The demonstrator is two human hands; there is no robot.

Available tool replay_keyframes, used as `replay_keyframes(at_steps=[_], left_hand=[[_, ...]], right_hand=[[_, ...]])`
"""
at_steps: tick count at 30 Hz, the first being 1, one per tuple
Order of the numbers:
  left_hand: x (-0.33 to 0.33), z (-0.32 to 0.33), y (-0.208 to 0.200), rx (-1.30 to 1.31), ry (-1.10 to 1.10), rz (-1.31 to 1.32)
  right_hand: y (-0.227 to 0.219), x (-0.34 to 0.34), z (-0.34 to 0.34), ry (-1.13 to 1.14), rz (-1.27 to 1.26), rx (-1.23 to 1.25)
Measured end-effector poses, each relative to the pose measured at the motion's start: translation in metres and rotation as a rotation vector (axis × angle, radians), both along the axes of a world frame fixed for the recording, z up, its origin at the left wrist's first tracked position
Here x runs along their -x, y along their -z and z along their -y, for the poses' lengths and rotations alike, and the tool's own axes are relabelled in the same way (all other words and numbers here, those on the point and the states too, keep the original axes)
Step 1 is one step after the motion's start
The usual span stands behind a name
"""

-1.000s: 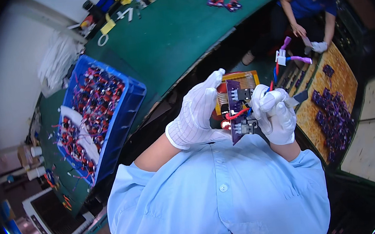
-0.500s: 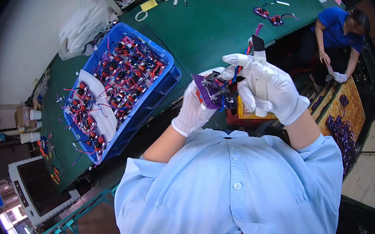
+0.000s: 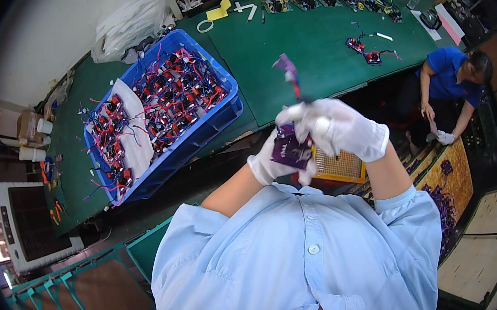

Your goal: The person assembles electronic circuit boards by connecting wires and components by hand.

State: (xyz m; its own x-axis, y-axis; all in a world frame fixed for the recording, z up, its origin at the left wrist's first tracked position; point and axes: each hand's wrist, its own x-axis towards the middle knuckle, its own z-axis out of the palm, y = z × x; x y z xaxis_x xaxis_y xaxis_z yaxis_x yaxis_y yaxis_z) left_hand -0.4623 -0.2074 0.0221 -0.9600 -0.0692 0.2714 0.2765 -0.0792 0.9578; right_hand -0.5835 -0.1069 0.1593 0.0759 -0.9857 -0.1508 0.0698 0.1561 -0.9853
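Note:
My left hand [image 3: 267, 164], in a white glove, grips a purple circuit board [image 3: 290, 150] in front of my chest. White-gloved too, my right hand [image 3: 343, 130] is curled close over the board's upper right side, its fingers blurred by motion. Red and blue wires with a purple end [image 3: 290, 75] stick up beyond the fingers over the table edge, also smeared. What the right fingers close on is hidden; the light-coloured tool with a dark tip seen earlier in that hand cannot be made out now.
A blue crate [image 3: 228, 105] full of wired circuit boards and a white sheet [image 3: 134, 130] stands left on the green table [image 3: 284, 36]. Two boards [image 3: 365, 52] lie at right. A yellow basket [image 3: 343, 166] is below my right hand. A co-worker [image 3: 456, 85] sits right.
The board has turned, so its flat purple side shows more. My right hand has shifted slightly left, and the wires now point up and left. My view has shifted a little.

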Motion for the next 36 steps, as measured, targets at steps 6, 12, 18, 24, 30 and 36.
replay_keyframes(at_steps=[6, 12, 18, 24, 30, 36], left_hand=[[-0.012, 0.014, -0.026, 0.569, -0.631, -0.297], [-0.014, 0.005, -0.009, 1.230, -0.817, -0.776], [0.009, -0.010, -0.049, -0.335, -0.358, 0.114], [0.012, 0.009, -0.032, -0.391, 0.234, 0.340], [0.027, 0.009, -0.021, -0.793, 0.453, 0.670], [0.008, -0.017, -0.005, 0.801, -0.602, -0.110]], right_hand=[[0.032, -0.004, -0.021, 0.339, 0.226, 0.254], [0.042, -0.013, -0.031, 0.407, 0.445, 0.288], [0.032, -0.012, -0.042, 0.519, 0.423, 0.294], [0.030, -0.012, -0.062, 0.218, 0.104, 0.046], [0.063, -0.003, -0.047, 0.270, -0.140, 0.250], [0.079, -0.003, -0.044, 0.851, 0.699, 0.209]])
